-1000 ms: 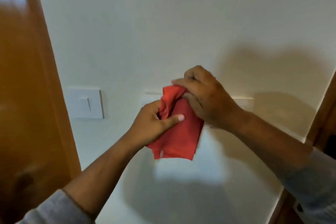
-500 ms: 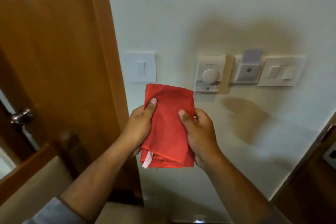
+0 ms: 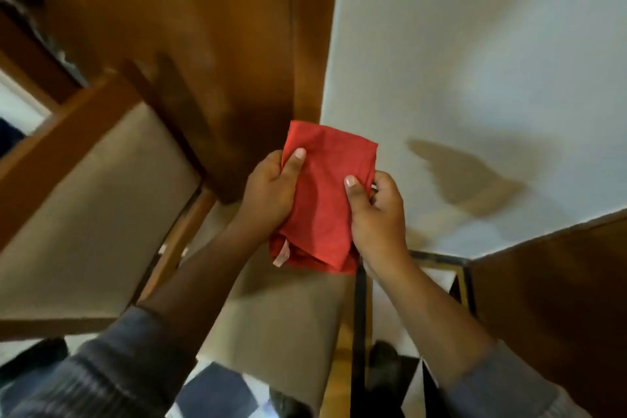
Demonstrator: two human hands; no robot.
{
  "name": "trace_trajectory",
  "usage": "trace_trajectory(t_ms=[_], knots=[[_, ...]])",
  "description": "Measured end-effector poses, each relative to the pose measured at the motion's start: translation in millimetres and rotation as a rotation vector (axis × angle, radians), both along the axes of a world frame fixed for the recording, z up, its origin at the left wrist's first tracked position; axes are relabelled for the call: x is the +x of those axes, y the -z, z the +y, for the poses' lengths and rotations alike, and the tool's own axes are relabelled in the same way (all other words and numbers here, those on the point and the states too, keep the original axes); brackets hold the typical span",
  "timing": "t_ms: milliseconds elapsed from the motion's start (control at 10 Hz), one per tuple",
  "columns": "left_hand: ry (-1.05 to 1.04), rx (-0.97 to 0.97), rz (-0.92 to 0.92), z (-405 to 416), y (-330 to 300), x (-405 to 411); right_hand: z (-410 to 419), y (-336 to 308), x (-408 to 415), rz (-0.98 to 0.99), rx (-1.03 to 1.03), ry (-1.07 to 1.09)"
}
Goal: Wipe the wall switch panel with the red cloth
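Pinching the folded red cloth (image 3: 327, 200) between left grip (image 3: 271, 193) and right grip (image 3: 376, 214)

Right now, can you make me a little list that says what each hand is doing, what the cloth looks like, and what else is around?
left hand: left hand grips the cloth's left edge, thumb on top
right hand: right hand grips the cloth's right edge, thumb on top
cloth: red cloth, folded, held up in front of the person, with a small pale tag at its bottom left corner
behind cloth: wooden door on the left, white wall on the right
switch panel: not in view
sleeves: grey
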State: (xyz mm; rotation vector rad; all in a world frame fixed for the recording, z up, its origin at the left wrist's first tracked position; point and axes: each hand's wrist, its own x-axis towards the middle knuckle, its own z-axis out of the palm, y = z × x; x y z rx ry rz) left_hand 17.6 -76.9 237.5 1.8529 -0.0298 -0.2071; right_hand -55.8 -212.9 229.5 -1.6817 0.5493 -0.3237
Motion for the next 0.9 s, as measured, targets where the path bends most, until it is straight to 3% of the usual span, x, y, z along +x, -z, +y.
trace_trajectory(t_ms=[300, 500, 700, 900], knots=[[0.059, 0.269, 0.263, 68.9, 221.1, -8.3, 63.6, 222.4, -14.6, 0.364, 0.042, -0.077], [0.094, 0.375, 0.362, 89.8, 317.1, -17.4, 79.5, 312.3, -14.8, 0.532, 0.178, -0.158], [0.155, 0.618, 0.463, 97.3, 342.3, -30.0, 70.5, 332.6, -24.2, 0.602, -0.11, -0.367], [0.26, 0.851, 0.345, 72.0, 278.5, -24.9, 21.3, 273.5, -7.7, 0.644, -0.24, -0.391]])
